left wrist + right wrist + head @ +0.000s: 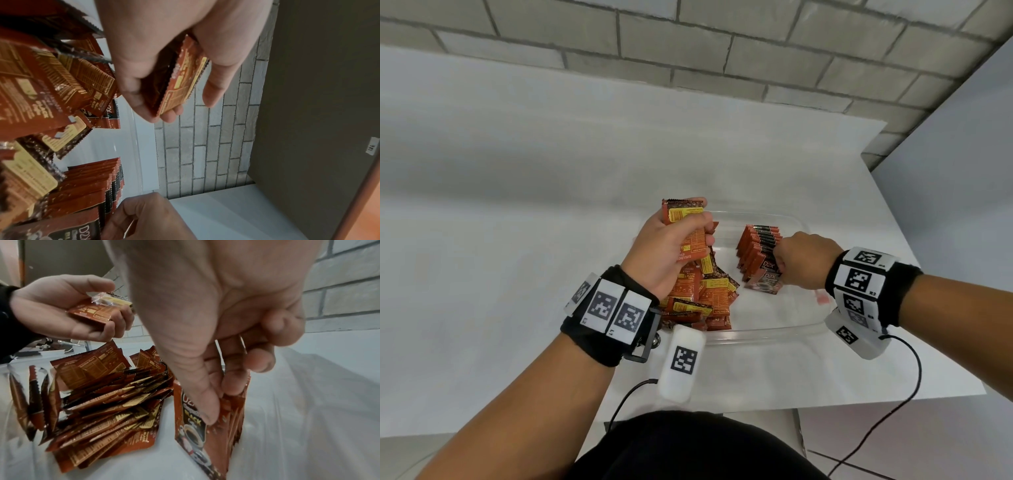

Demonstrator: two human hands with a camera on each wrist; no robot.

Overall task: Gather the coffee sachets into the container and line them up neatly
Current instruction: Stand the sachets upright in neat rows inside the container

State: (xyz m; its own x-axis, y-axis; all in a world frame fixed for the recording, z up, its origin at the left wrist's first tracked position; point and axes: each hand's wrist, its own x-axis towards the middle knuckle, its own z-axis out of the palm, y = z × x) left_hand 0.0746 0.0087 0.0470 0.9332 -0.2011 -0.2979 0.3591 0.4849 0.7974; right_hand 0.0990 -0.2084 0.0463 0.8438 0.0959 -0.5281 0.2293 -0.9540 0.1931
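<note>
A clear plastic container [767, 330] sits on the white table. Inside, on its left, lies a loose heap of orange-brown coffee sachets [702, 294] [107, 404]. To the right a neat row of sachets [758, 250] [232, 415] stands on edge. My left hand [671, 246] [164, 65] is raised above the heap and grips a small stack of sachets [686, 222] [180, 81]. My right hand [801, 263] [218, 386] reaches down and pinches the near end of the standing row, thumb on the front sachet [191, 423].
The white table [517, 205] runs wide to the left and back, up to a grey brick wall [722, 51]. Its front edge is close to my body. Cables [893, 411] hang from both wrist units off the table's front right.
</note>
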